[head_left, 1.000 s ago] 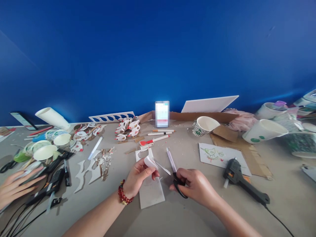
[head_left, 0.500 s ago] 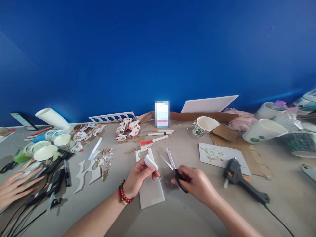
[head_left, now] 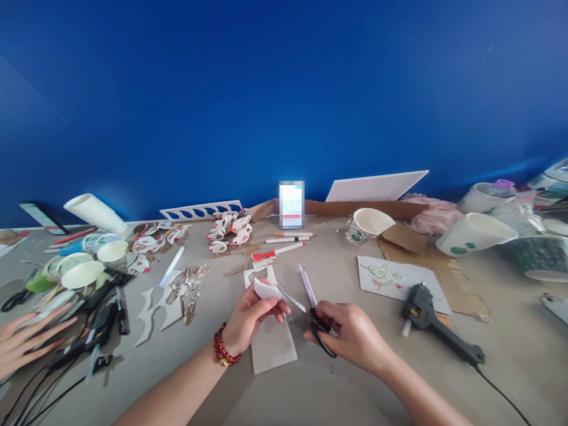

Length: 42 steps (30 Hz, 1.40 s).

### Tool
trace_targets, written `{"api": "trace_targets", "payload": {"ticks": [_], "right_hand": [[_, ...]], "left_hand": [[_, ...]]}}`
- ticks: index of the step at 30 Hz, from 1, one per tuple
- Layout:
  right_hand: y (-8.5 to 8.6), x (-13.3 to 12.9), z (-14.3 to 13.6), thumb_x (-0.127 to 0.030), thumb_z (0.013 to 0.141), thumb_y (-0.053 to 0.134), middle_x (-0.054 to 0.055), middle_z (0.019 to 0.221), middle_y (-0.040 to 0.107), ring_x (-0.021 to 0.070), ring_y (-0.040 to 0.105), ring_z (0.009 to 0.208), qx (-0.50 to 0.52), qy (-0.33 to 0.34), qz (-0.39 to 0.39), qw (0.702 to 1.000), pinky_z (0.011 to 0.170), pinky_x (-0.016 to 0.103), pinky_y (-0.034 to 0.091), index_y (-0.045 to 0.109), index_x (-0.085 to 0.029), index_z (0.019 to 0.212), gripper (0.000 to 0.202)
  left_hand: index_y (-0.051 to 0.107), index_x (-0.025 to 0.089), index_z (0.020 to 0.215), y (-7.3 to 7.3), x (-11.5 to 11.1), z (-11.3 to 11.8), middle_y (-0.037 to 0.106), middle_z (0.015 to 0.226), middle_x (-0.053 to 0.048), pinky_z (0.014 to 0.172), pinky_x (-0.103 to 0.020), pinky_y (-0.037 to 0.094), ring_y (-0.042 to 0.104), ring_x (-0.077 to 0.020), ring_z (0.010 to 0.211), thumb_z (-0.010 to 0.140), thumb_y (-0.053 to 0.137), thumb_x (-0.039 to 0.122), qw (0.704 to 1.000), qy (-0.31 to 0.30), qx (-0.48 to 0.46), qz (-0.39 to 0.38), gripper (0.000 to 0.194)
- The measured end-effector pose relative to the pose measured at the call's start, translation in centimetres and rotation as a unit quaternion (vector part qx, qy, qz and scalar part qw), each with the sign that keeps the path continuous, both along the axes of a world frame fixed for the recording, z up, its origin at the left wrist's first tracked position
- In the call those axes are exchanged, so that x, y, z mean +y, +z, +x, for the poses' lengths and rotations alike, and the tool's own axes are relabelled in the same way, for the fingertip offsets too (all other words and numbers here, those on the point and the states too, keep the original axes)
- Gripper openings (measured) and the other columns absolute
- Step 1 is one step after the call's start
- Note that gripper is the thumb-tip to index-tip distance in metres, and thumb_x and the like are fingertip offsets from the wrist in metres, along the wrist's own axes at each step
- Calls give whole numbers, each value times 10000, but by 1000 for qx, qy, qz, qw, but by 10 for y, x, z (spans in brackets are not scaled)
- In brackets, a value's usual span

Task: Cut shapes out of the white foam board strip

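Between its thumb and fingers, my left hand (head_left: 256,312) pinches a small white foam-board piece (head_left: 267,289). My right hand (head_left: 348,331) is closed around the black handles of a pair of scissors (head_left: 322,334). The metal blades point left and reach to the edge of the white piece; whether they touch it I cannot tell. Under my left hand lies a white foam-board strip (head_left: 274,349) with a cut-out at its far end. A pale purple pen (head_left: 307,285) rests just beyond the scissors.
A black glue gun (head_left: 439,328) lies right, beside a drawing on a white card (head_left: 377,277). Markers (head_left: 290,239) and several white bird-shaped pieces (head_left: 231,231) sit farther back. Paper cups (head_left: 370,223) stand around. Another person's hand (head_left: 35,340) is at the far left.
The scissors have swung left and down, bringing their blades up to the white piece. My left hand has turned the piece, so it lies flatter.
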State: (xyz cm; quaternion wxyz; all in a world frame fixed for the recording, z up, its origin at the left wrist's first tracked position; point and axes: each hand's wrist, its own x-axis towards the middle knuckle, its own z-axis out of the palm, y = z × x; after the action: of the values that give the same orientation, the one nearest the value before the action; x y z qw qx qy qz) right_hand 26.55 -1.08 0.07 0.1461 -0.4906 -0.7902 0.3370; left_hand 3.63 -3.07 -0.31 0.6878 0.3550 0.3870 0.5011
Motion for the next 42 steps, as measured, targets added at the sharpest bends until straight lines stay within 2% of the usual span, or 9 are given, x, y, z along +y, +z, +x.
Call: {"api": "trace_targets", "payload": {"ticks": [5, 12, 17, 24, 29, 32, 42], "right_hand": [[1, -2, -1, -423, 771, 664, -47, 612, 509, 120, 394, 558, -13, 7, 7, 1000, 535, 217, 252, 462, -218, 667, 307], [1, -2, -1, -420, 765, 670, -53, 605, 497, 114, 386, 559, -14, 8, -8, 1000, 533, 216, 243, 449, -214, 655, 321], [-4, 0, -1, -402, 766, 663, -64, 576, 445, 106, 327, 539, -9, 10, -2, 1000, 514, 215, 225, 419, -213, 637, 334], [-8, 1, 1, -419, 799, 638, -65, 558, 431, 103, 340, 528, 17, -19, -12, 1000, 504, 207, 232, 381, -214, 638, 366], [-2, -3, -4, -432, 766, 668, -60, 585, 461, 106, 366, 545, 7, 4, -10, 1000, 526, 212, 244, 420, -213, 655, 348], [0, -5, -8, -416, 764, 657, -57, 589, 467, 109, 357, 543, 2, 6, -13, 1000, 520, 212, 247, 426, -215, 654, 325], [-3, -6, -8, -347, 757, 637, -59, 562, 459, 107, 353, 514, -5, -7, 3, 1000, 494, 211, 235, 462, -214, 634, 252]], "left_hand": [[636, 230, 954, 4, 0, -1, 748, 804, -48, 736, -372, 447, 638, -226, 747, 864, 673, 270, 1000, -14, -6, -6, 105], [520, 194, 972, -10, 1, 0, 750, 791, -79, 693, -310, 475, 651, -178, 665, 853, 699, 274, 999, -6, -33, 5, 230], [493, 184, 971, -12, 2, -1, 748, 813, -90, 705, -300, 481, 651, -162, 669, 884, 668, 260, 999, -17, -26, 15, 209], [549, 184, 975, -14, 2, 1, 718, 938, -84, 758, -329, 499, 654, -173, 766, 866, 689, 220, 999, 6, -49, 11, 181], [636, 173, 955, -15, 3, 4, 638, 907, -23, 697, -263, 489, 578, -108, 715, 801, 755, 188, 994, 52, -91, -7, 195], [645, 176, 913, -15, 3, 5, 628, 915, -10, 709, -255, 488, 586, -99, 712, 777, 779, 184, 992, 68, -108, -22, 192], [617, 169, 863, -16, 2, 5, 625, 958, -16, 743, -272, 501, 613, -113, 731, 758, 785, 166, 991, 59, -114, -28, 198]]}}
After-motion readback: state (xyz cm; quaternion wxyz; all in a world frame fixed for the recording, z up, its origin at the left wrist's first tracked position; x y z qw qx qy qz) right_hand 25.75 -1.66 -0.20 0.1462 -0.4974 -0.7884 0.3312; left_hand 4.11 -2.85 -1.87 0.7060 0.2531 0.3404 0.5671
